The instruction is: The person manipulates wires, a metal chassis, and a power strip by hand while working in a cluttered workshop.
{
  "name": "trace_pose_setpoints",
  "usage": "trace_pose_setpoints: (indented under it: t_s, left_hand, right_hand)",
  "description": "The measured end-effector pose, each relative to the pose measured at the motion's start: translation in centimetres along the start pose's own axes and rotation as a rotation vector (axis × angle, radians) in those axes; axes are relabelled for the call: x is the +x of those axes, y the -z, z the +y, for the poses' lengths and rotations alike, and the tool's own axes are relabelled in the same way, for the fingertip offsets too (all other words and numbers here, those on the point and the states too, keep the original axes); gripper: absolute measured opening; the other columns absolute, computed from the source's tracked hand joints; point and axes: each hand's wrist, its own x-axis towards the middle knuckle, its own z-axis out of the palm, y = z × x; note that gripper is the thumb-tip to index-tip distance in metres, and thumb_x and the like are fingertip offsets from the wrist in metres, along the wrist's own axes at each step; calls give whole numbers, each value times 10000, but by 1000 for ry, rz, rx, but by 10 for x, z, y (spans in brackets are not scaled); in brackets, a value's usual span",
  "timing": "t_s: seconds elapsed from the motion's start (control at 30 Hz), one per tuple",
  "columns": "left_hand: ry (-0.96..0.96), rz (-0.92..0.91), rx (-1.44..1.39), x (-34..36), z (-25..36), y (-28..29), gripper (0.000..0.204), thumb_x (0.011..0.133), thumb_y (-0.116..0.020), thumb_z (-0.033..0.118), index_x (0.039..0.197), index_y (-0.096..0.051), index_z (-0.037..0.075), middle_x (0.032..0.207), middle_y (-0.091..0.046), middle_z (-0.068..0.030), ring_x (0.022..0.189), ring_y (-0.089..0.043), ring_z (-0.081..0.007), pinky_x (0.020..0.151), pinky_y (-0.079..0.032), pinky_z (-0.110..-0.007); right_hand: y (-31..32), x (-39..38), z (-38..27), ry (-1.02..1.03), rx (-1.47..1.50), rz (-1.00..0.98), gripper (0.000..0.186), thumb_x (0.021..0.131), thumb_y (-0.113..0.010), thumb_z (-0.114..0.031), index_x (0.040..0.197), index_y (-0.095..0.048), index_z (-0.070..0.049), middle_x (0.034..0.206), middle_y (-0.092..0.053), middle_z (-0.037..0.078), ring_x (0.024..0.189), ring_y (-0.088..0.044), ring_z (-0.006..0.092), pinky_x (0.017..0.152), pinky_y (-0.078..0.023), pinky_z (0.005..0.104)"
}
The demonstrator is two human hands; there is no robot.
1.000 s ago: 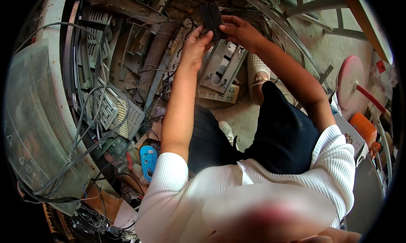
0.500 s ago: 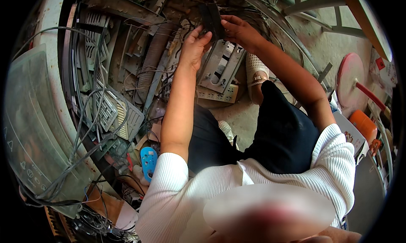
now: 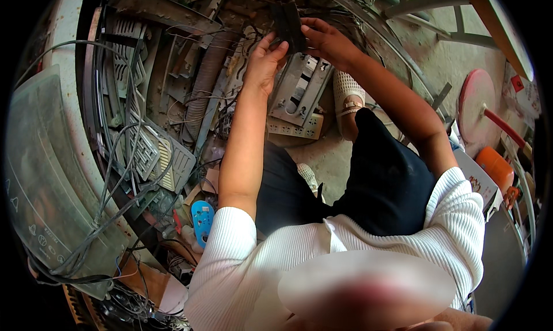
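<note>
Between both hands, at the top middle, I hold a dark, flat rectangular piece [image 3: 289,27]; its exact kind cannot be made out. My left hand [image 3: 267,60] grips its left lower edge, with the thumb pressed on the near end. Along its right side, my right hand [image 3: 328,42] has its fingers closed on the edge. Just below the hands, a grey metal bracket plate [image 3: 300,89] with slots lies tilted on a cream power strip [image 3: 296,128] with several sockets.
Scrap metal, slotted plastic grilles [image 3: 167,158] and cables fill the left side. A translucent greenish cover [image 3: 55,187] lies at far left, near a blue perforated piece [image 3: 201,221]. To the right are a red disc [image 3: 477,105], an orange object [image 3: 495,168] and chair legs.
Almost nothing has moved. The dark piece and my hands have shifted very slightly upward in the view, along with the surroundings.
</note>
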Motion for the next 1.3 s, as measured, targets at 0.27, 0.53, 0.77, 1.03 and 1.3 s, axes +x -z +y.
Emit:
trace_pose_setpoints:
  t_s: [0.27,0.53,0.77,1.03,1.3]
  left_hand:
    - [20,10,23,-1,1,-3,544,845,-694,154,1336,-460,150,1069,-592,-4,978,-558,-159,873,-407,-338]
    - [32,4,18,0,1,-2,559,845,-695,165,1346,-447,151,1083,-597,-7,983,-565,-164,868,-406,-331]
    - [28,-9,21,1,0,0,566,852,-688,170,1355,-430,156,1093,-600,-7,1004,-568,-169,872,-401,-338]
    - [35,-31,61,1,0,-1,570,858,-681,187,1356,-405,176,1129,-586,-2,1013,-551,-148,869,-382,-329]
    - [34,-45,52,-2,0,-2,563,844,-694,172,1339,-427,182,1146,-581,8,1047,-527,-138,885,-357,-328]
  right_hand:
    - [2,-2,-1,-2,1,6,362,944,-555,-277,1265,-470,-133,1122,-580,-1,1029,-571,121,899,-476,311]
    - [-1,-3,-2,-12,-3,18,352,946,-550,-270,1260,-469,-132,1112,-582,-4,1025,-573,124,893,-479,307]
    - [1,-2,-1,-5,15,-1,362,941,-560,-270,1263,-468,-133,1123,-582,-3,1032,-574,129,894,-478,308]
    - [-2,-6,-5,-23,18,21,450,908,-610,-263,1296,-438,-112,1165,-557,22,1083,-549,150,932,-456,328]
    - [0,-7,-2,-26,-36,52,516,828,-700,-215,1265,-451,-101,1115,-569,38,1046,-562,153,900,-461,316]
